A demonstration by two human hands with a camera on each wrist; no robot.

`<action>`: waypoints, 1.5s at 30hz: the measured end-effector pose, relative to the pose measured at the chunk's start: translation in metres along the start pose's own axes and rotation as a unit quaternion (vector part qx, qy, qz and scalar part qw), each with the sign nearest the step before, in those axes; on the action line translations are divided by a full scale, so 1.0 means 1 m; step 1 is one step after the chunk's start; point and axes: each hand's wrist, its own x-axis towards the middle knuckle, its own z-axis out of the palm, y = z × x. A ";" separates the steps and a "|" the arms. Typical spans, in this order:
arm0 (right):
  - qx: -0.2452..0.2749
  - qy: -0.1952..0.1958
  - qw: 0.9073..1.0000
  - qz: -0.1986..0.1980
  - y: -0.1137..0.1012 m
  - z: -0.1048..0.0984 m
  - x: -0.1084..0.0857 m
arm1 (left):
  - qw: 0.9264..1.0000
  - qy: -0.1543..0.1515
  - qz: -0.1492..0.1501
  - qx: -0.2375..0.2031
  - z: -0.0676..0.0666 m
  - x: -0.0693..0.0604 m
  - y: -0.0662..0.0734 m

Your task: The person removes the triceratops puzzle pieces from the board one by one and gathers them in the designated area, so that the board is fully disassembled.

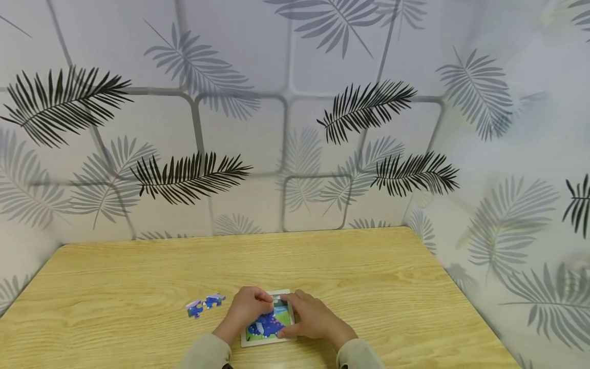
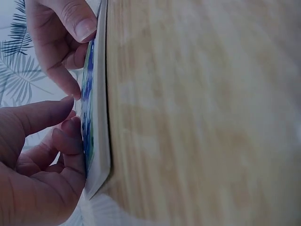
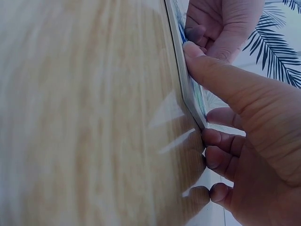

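Note:
A jigsaw puzzle (image 1: 267, 327) with a blue cartoon animal lies in a pale-rimmed tray (image 1: 265, 343) near the table's front edge. Over its upper left part, my left hand (image 1: 249, 309) has curled fingers and seems to pinch a puzzle piece, which the fingers mostly hide. My right hand (image 1: 315, 316) grips the tray's right side, its thumb (image 3: 207, 66) on the near part and its fingers by the far corner. Part of a grey tray bottom (image 1: 280, 302) shows between the hands. In the left wrist view, both hands meet at the tray edge (image 2: 101, 117).
Two loose blue and lilac puzzle pieces, one left (image 1: 194, 308) and one right (image 1: 214, 300), lie on the wooden table (image 1: 138, 287) left of the tray. A wall covering with leaf prints (image 1: 249, 195) stands behind the table and along its right side.

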 end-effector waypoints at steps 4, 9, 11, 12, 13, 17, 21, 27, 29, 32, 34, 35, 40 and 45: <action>0.000 0.002 1.000 -0.001 0.000 0.001 0.001 | 1.000 0.013 -0.001 0.006 0.002 -0.001 0.003; -0.003 0.002 1.000 0.000 0.000 0.002 0.000 | 0.999 0.031 0.002 0.016 0.006 -0.003 0.007; -0.005 0.004 1.000 -0.002 0.000 0.002 0.000 | 0.999 0.037 0.003 0.022 0.007 -0.004 0.008; -0.006 0.004 1.000 -0.003 0.000 0.002 0.000 | 0.999 0.040 0.002 0.025 0.008 -0.003 0.009; -0.008 0.006 1.000 -0.006 0.001 0.002 0.001 | 0.999 0.042 -0.001 0.025 0.009 -0.003 0.009; -0.010 0.005 1.000 -0.007 0.001 0.001 0.001 | 0.998 0.049 -0.007 0.028 0.011 -0.002 0.010; -0.009 0.005 1.000 -0.007 0.001 0.001 0.000 | 0.998 0.056 -0.007 0.032 0.013 -0.002 0.011; -0.006 0.010 1.000 -0.012 0.001 0.001 0.000 | 0.997 0.063 -0.013 0.035 0.014 -0.002 0.012; -0.006 0.013 1.000 -0.012 0.002 0.002 0.000 | 0.997 0.068 -0.008 0.035 0.014 -0.002 0.013; -0.005 0.015 1.000 -0.011 0.002 0.002 0.000 | 0.997 0.071 -0.004 0.032 0.014 -0.002 0.013; -0.003 0.015 1.000 -0.010 0.002 0.003 0.000 | 0.997 0.072 -0.003 0.028 0.014 -0.002 0.014; -0.003 0.015 1.000 -0.009 0.002 0.003 -0.001 | 0.997 0.073 -0.002 0.027 0.014 -0.002 0.014; 0.001 0.015 1.000 -0.008 0.002 0.003 -0.001 | 0.997 0.074 -0.002 0.021 0.014 -0.002 0.013; 0.006 0.017 1.000 -0.010 0.002 0.002 0.000 | 0.997 0.070 0.003 0.012 0.012 0.000 0.011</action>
